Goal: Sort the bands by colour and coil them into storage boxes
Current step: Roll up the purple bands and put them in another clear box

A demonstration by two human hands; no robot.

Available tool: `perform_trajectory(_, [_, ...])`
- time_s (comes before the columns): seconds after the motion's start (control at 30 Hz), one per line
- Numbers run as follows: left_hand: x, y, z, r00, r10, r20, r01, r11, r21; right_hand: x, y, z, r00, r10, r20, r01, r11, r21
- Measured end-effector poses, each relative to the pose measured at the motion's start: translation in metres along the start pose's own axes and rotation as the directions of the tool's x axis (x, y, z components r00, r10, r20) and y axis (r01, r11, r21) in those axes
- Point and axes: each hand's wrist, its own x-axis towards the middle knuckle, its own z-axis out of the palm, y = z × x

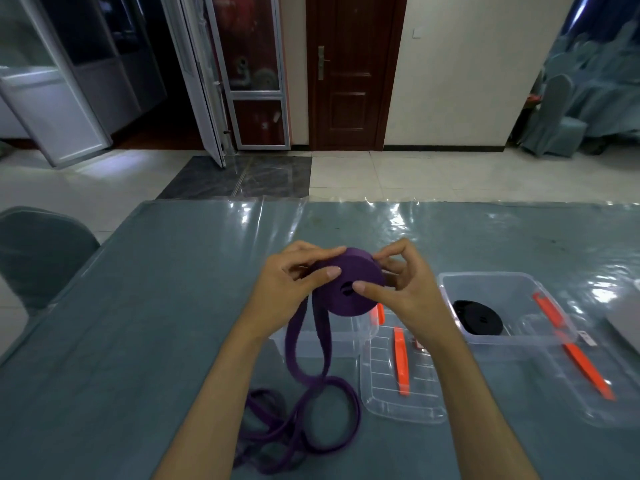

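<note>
Two hands: both raised over the counter [138, 323] at centre frame, sharing one purple band [346, 289].
Left hand [291, 292]: grip closed on the coil's left side, thumb pressed on its flat face, fingers wrapped over the rim.
Right hand [405, 292]: grip closed on the coil's right side, thumb tip beside the centre hole, fingers curled behind.
Coil: a tight disc, its flat face tilted toward the camera, its centre hole pointing at the viewer and slightly down.
Loose tail: two strands hang from the coil's lower left, running down the frame, then loop on the counter at lower centre.
Near box [332, 337]: clear, directly under the coil; contents hidden.
Far box [505, 306]: clear, centre right, with a coiled black band [479, 318] lying flat inside.
Lids [401, 386]: two clear lids with orange clips, lying flat in front of the boxes.
</note>
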Motion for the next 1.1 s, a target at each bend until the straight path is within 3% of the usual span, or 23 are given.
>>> perform_trajectory(0.13, [-0.001, -0.005, 0.004, 0.991, 0.049, -0.128, -0.048, 0.999, 0.016, -0.002, 0.0, -0.002, 0.998, -0.03, 0.064, 0.03, 1.0, -0.004])
perform_trajectory(0.23, [-0.003, -0.007, -0.001, 1.0, 0.0, -0.015, -0.001, 0.998, -0.063, -0.002, 0.0, -0.007, 0.996, -0.09, 0.002, 0.089, 0.995, 0.033])
perform_trajectory(0.33, [-0.001, -0.006, -0.005, 0.997, -0.02, 0.069, 0.019, 1.0, 0.014, -0.004, 0.005, -0.01, 1.0, -0.03, 0.002, 0.03, 0.999, -0.035])
perform_trajectory(0.47, [-0.003, -0.007, 0.004, 0.999, 0.041, 0.031, -0.045, 0.991, 0.124, -0.008, 0.012, -0.015, 0.997, -0.001, 0.077, 0.004, 0.999, -0.036])
perform_trajectory(0.6, [-0.006, -0.005, 0.007, 0.998, -0.017, 0.056, 0.015, 0.999, 0.029, -0.015, 0.006, -0.018, 0.997, -0.063, 0.035, 0.062, 0.998, 0.019])
perform_trajectory(0.73, [-0.007, -0.003, 0.009, 1.0, 0.004, 0.002, -0.004, 0.999, 0.034, -0.014, 0.003, -0.018, 0.996, -0.017, 0.084, 0.015, 1.0, 0.017])
perform_trajectory(0.87, [-0.015, -0.005, 0.021, 0.998, 0.004, -0.063, -0.002, 1.0, 0.022, -0.017, 0.004, -0.014, 0.998, -0.049, 0.026, 0.049, 0.999, 0.011])
perform_trajectory(1.1, [-0.021, -0.008, 0.019, 0.998, 0.007, -0.062, -0.005, 1.0, 0.027, -0.026, 0.008, -0.006, 0.998, -0.07, 0.005, 0.07, 0.997, 0.022])
